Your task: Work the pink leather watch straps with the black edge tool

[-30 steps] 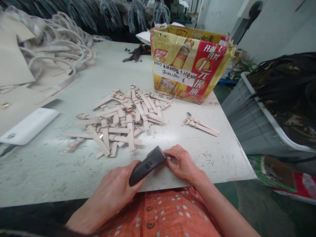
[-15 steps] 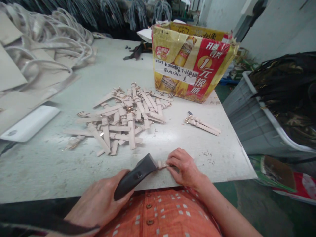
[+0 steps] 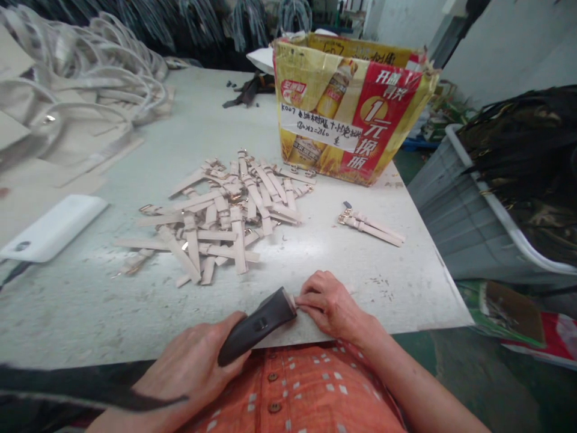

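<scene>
My left hand is wrapped round a black handheld tool shaped like a hair clipper. Its wide head points right, up against a small beige buckle strap. The fingers of my right hand pinch that strap, and most of it is hidden by the fingers and the tool. Ahead of my hands lies a loose pile of beige straps with gold buckles. To the right, a pair of similar straps lies side by side.
A yellow and red cardboard box stands behind the straps. On the left are a white flat device with a cable and heaped beige bands. A grey bin with dark material stands past the table's right edge.
My left hand has moved the black tool slightly right, closer to my right fingers. Less of the strap shows between them now.
</scene>
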Available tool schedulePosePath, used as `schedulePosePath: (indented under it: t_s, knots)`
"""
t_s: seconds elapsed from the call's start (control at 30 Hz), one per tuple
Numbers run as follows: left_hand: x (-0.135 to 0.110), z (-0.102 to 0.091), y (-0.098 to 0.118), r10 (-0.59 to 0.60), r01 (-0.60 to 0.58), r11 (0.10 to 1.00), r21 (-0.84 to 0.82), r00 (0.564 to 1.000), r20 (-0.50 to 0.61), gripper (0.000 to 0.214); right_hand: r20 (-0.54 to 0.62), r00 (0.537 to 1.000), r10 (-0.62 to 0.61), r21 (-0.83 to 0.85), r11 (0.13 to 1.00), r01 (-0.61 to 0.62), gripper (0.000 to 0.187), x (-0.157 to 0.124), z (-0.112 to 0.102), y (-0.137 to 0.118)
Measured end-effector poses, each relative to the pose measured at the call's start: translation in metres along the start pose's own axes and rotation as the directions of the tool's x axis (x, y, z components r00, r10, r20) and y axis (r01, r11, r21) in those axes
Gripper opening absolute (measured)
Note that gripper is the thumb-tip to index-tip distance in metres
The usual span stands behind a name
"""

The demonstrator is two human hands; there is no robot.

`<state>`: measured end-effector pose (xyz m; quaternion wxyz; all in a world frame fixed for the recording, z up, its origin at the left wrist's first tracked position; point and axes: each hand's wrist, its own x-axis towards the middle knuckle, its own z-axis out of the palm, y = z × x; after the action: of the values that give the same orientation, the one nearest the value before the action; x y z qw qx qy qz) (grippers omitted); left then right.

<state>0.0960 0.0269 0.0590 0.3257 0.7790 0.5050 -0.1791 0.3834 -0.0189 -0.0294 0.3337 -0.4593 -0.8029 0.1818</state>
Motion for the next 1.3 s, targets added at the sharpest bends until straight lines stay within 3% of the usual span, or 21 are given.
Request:
schedulePosePath:
  t_s: [0.37,0.57,0.67,0.83,1.0,1.17,1.3]
  knots:
    - [-0.003,-0.023,0.005,0.013,-0.01,0.999,-0.05,0.998,0.063,0.023,0.082,0.988,0.133,0.053,0.989,-0.137,0.006,0.013,-0.001,-0.001]
    - [-0.002,-0.025,0.014,0.01,-0.006,0.999,-0.051,0.997,0.075,0.019,0.202,0.964,0.171,0.077,0.979,-0.19,0.015,0.022,-0.01,0.0]
    - [0.0,-0.023,0.015,0.016,-0.012,0.998,-0.062,0.998,0.064,0.017,0.239,0.956,0.168,0.006,0.985,-0.175,0.015,0.024,-0.011,-0.004]
    - [0.002,-0.02,0.012,0.012,-0.01,0.998,-0.065,0.999,0.03,0.018,0.151,0.972,0.182,-0.181,0.971,-0.154,0.007,0.022,0.006,-0.006]
    - [0.002,-0.019,0.011,0.014,-0.012,0.997,-0.072,0.999,0.033,0.02,0.045,0.989,0.143,-0.171,0.976,-0.134,0.011,0.021,0.021,-0.002]
    - [0.002,-0.02,0.012,-0.01,0.013,0.998,-0.061,0.999,0.041,0.02,-0.045,0.984,0.172,-0.058,0.983,-0.175,0.013,0.015,0.01,-0.007]
    - [0.003,-0.02,0.007,-0.019,0.02,0.999,-0.04,0.999,0.04,0.02,-0.046,0.987,0.156,-0.022,0.987,-0.157,0.021,0.003,-0.002,-0.011]
